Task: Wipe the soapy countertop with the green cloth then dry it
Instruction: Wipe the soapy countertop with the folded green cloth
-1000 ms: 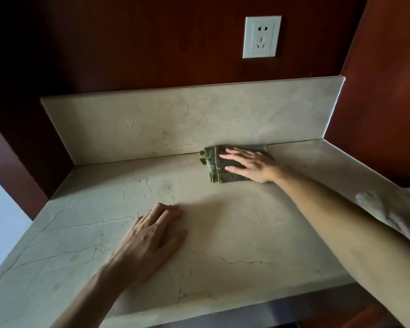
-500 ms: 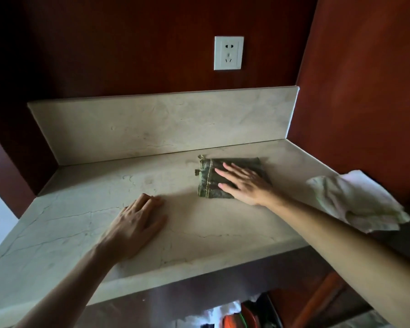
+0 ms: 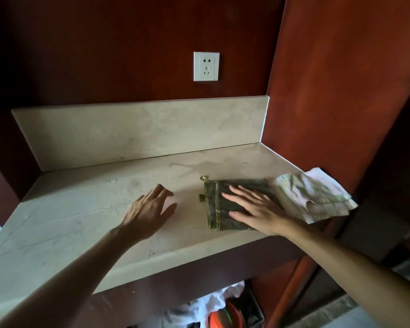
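In the head view the right hand (image 3: 256, 209) lay flat and open on the folded green cloth (image 3: 225, 204), right of centre near the front edge of the countertop (image 3: 92, 209); the left hand (image 3: 149, 209) rested open on the stone, gripping nothing. Wiping looked under way, and drying was not yet begun, the pale rag (image 3: 315, 197) lying unused at right. Since half a second earlier the cloth had slid from nearer the backsplash (image 3: 128, 133) toward the front.

folded cloth (image 3: 225, 209) on the surface (image 3: 81, 209) at centre right of the frame, right hand (image 3: 258, 209) flat on it, left hand (image 3: 149, 214) on the surface just left, crumpled rag (image 3: 317, 197) at the right edge, touching the cloth, backsplash (image 3: 140, 131) behind, wall socket (image 3: 206, 66) above it
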